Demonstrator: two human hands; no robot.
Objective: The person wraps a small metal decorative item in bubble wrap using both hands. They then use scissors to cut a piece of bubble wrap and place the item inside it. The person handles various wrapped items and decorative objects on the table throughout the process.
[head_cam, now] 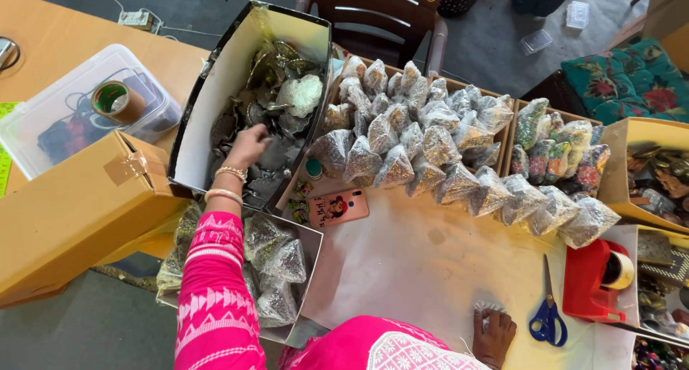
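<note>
My left hand (pixel 247 146) reaches into a tall open cardboard box (pixel 204 119) filled with dark metallic pieces (pixel 276 90), its fingers curled among them; whether it grips one I cannot tell. A pink sleeve and bangles cover that arm. My right hand (pixel 493 334) rests on the white paper-covered table (pixel 416 262) near my body, closed on a small clear packet (pixel 486 308). Rows of filled clear packets (pixel 423 144) lie in a shallow tray beyond the paper.
Blue-handled scissors (pixel 548 314) and a red tape dispenser (pixel 596 280) lie at right. A pink phone (pixel 337 207) sits by the box. A lower box (pixel 276 266) holds more packets. A brown carton (pixel 68 212) and a clear tub with a tape roll (pixel 115 101) stand left.
</note>
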